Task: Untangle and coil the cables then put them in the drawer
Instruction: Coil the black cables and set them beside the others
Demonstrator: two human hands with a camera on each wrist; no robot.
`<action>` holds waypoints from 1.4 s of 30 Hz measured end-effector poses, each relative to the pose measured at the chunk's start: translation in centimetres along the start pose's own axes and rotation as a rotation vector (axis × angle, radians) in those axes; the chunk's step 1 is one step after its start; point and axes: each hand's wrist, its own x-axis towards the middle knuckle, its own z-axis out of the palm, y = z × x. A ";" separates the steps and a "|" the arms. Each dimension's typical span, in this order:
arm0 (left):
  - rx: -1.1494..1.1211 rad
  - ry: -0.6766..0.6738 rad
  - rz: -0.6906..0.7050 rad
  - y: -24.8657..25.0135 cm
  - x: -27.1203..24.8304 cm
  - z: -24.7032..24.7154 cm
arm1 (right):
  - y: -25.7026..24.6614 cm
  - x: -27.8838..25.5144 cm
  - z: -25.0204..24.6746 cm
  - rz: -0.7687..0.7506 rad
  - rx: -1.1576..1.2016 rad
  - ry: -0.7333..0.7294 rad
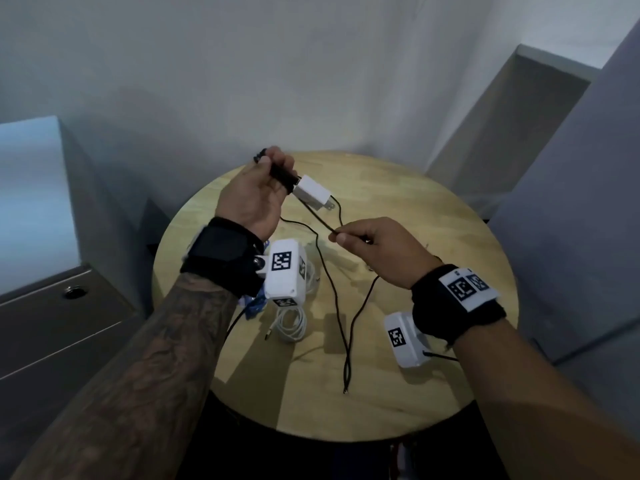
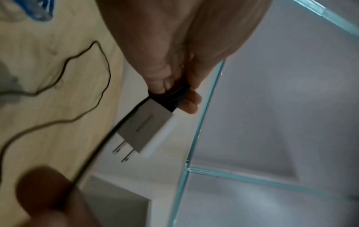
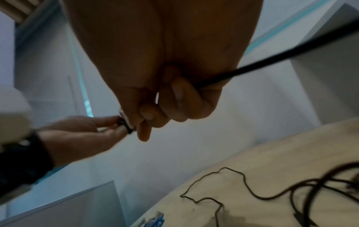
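Observation:
Above the far side of the round wooden table point(image 1: 433, 237), my left hand point(image 1: 277, 169) grips a small bundle of wound black cable point(image 2: 170, 95). A white plug adapter point(image 1: 311, 194) sticks out of the bundle, prongs pointing right. The loose black cable point(image 1: 334, 292) runs from there to my right hand point(image 1: 341, 235), which pinches it between thumb and forefinger. The rest trails down over the table to a free end point(image 1: 346, 391). In the right wrist view the cable point(image 3: 252, 69) leaves my curled fingers taut. The grey drawer unit point(image 1: 52, 341) stands left of the table, its drawers closed.
A coiled white cable point(image 1: 291, 325) lies on the table under my left wrist, beside a blue item point(image 1: 254, 306). A thin black wire point(image 3: 233, 193) lies in kinked loops on the tabletop. Walls close in behind, and a grey cabinet point(image 1: 571, 202) stands at the right.

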 end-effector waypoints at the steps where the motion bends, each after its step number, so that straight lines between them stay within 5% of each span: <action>1: 0.056 0.046 0.037 -0.4 0.1 -0.4 | -0.6 -0.4 0.0 -0.031 -0.008 0.001; 6: 0.804 -0.036 0.253 -2.7 -1.4 0.5 | -3.3 -1.1 -0.3 -0.208 -0.001 0.163; 9: 1.026 -0.275 0.108 -3.0 -3.4 2.4 | -3.2 -0.5 -1.5 -0.242 0.037 0.413; 13: 0.923 -0.400 -0.129 -4.1 -4.9 3.8 | -1.2 0.7 -2.4 -0.175 0.107 0.520; 15: 0.656 -0.360 -0.237 -4.3 -5.0 3.9 | -0.3 1.0 -2.0 -0.150 0.143 0.492; 18: 0.065 -0.297 -0.352 -3.0 -4.5 3.8 | 0.4 0.8 -0.9 -0.091 0.152 0.336; 21: -0.256 -0.135 -0.221 -1.4 -3.1 2.7 | 0.3 -0.4 0.3 0.013 0.073 0.064; 24: -0.153 0.043 -0.055 -0.9 -2.1 1.1 | -1.0 -1.5 1.2 -0.034 -0.029 -0.091; 27: 0.245 0.078 0.086 -2.2 -2.2 0.3 | -2.5 -2.0 1.0 -0.089 -0.087 -0.061; 29: 0.695 0.025 0.188 -2.9 -2.7 0.3 | -2.8 -2.2 0.1 -0.125 -0.096 0.036; 32: 1.035 -0.262 0.017 -3.2 -4.2 1.1 | -2.5 -2.2 -1.6 -0.220 -0.181 0.234; 35: 1.057 -0.464 -0.135 -4.0 -5.8 2.4 | -1.8 -1.8 -2.6 -0.290 -0.367 0.413; 37: 0.965 -0.453 -0.135 -4.4 -6.2 3.0 | -1.3 -1.7 -2.7 -0.268 -0.290 0.437; 42: 0.507 -0.327 -0.275 -3.4 -5.4 2.9 | -2.4 -1.8 -1.9 -0.154 0.212 0.165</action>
